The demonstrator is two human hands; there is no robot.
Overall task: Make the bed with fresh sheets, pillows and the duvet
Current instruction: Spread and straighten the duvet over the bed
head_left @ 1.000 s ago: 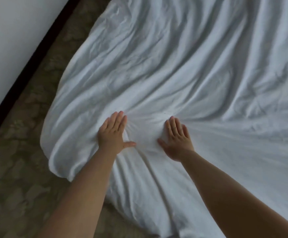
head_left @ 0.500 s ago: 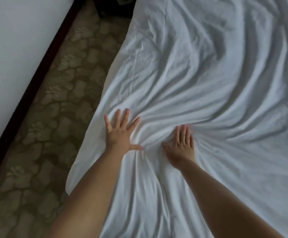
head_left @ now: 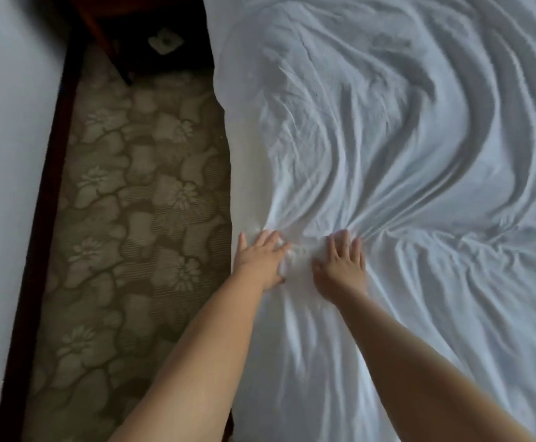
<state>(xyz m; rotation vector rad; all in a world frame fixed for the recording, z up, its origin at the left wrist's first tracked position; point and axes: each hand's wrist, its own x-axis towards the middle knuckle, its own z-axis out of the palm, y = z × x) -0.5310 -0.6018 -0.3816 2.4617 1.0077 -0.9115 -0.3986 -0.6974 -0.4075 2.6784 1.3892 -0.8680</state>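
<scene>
- The sheet (head_left: pixel 403 193), white and heavily creased, covered the bed across the right and centre of the view, its left edge hanging beside the strip of floor.
- Nearest the camera, two bare forearms reached up from the bottom edge onto the sheet.
- The left hand (head_left: pixel 261 258) lay palm down on the sheet close to the bed's left edge, fingers straight and spread a little, thumb out toward the other hand; it pressed the cloth and gripped nothing.
- The right hand (head_left: pixel 343 266) lay just beside it, also palm down, fingers straight and close together, flat on the cloth, with nothing held.
- Between and just beyond the two hands the sheet was bunched into tight folds that fanned outward from the fingertips.
- Farther up, the cloth rose in long curved ridges running toward the top of the view.
- Left of the bed, the carpet (head_left: pixel 132 218) showed an olive flower pattern.
- A dark skirting board (head_left: pixel 41 234) ran along the carpet's left side beneath a pale wall (head_left: pixel 1 154).
- At the far end of the floor stood dark wooden furniture (head_left: pixel 151 36), blurred, with a small pale object (head_left: pixel 165 42) on it that could not be made out.
</scene>
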